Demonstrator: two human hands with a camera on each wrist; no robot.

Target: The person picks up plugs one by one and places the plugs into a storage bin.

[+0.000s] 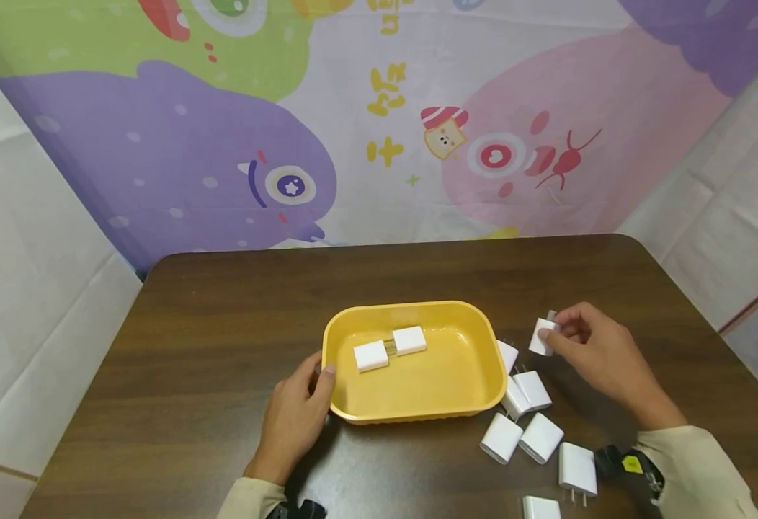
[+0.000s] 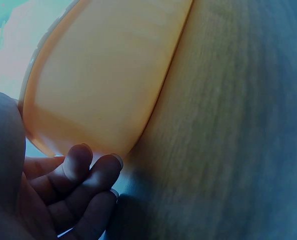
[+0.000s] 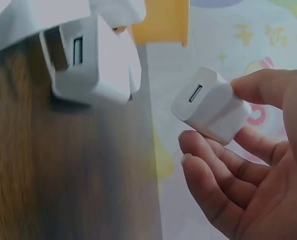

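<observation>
A white USB charger (image 3: 211,105) is pinched between the thumb and fingers of my right hand (image 1: 602,357), above the table right of the yellow plastic tray (image 1: 418,417). Its USB slot shows in the right wrist view. My left hand (image 1: 296,414) grips the tray's left end, thumb at the rim and fingers against the outer wall, as the left wrist view also shows. Inside the tray lie two white chargers, a left one (image 1: 370,356) and a right one (image 1: 409,340), their prongs facing each other.
Several more white chargers (image 1: 541,437) lie loosely on the brown table (image 1: 223,317) along the tray's right side and toward the near edge. Some touch or overlap. A cartoon-printed cloth (image 1: 353,144) hangs behind the table, with white sheeting (image 1: 29,288) at both sides.
</observation>
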